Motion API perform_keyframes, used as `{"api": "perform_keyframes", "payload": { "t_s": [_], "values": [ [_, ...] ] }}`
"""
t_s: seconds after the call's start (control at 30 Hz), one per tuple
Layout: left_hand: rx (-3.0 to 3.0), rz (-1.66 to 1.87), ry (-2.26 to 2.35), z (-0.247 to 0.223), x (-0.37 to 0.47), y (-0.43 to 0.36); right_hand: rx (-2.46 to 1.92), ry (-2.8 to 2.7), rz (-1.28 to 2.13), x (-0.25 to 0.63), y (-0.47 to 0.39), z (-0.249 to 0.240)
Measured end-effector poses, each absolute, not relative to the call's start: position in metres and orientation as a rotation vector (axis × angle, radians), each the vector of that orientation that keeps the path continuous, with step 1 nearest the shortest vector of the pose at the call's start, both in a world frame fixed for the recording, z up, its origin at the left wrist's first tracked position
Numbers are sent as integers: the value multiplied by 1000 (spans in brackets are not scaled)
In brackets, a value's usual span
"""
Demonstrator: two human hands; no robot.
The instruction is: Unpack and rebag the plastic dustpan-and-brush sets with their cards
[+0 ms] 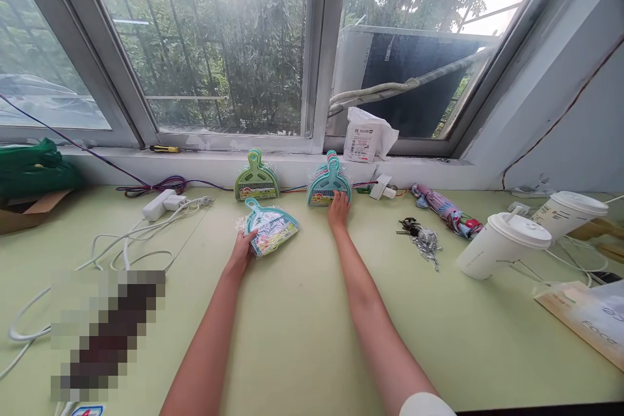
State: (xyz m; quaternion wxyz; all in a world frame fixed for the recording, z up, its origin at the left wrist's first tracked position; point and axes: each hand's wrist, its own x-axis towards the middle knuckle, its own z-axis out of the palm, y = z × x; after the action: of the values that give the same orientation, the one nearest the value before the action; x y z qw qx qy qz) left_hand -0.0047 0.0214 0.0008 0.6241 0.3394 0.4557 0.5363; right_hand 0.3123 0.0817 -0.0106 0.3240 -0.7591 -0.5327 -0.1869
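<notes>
My left hand point(240, 252) is closed on the left edge of a light-blue dustpan point(273, 231), wrapped in clear plastic with a printed label and tilted over the table. Further back, my right hand point(338, 211) rests its fingers, slightly apart, against the front of several plastic-wrapped blue dustpans point(329, 177) standing in a stack against the wall below the window. A red edge shows behind the front one. To their left, green dustpans point(256, 177) with a brush and label also lean upright against the wall. My right palm and thumb are partly hidden.
On the left lie white cables, a white plug adapter point(156, 205) and a green bag point(39, 166). A folded umbrella point(446, 209), keys point(423, 240) and two white lidded cups point(504, 244) are on the right. A white package point(364, 138) and yellow cutter point(164, 149) lie on the sill.
</notes>
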Motion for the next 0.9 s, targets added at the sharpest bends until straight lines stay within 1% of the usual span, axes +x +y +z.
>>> {"api": "perform_keyframes", "payload": {
  "t_s": [0.2,0.4,0.57,0.73,0.9],
  "values": [
    [808,1224,1061,3,-4,19,-1888,-1382,-449,301,56,-14],
    [766,1239,1080,4,-2,18,-1840,-1485,-325,282,12,-12],
    [772,1291,983,-1,-2,19,-1765,-1570,-253,260,-28,-11],
    [799,1194,942,1,2,5,-1692,-1645,-192,234,-65,-9],
    [902,1115,850,7,14,-14,-1488,-1706,-103,216,-87,-6]
  ]
}}
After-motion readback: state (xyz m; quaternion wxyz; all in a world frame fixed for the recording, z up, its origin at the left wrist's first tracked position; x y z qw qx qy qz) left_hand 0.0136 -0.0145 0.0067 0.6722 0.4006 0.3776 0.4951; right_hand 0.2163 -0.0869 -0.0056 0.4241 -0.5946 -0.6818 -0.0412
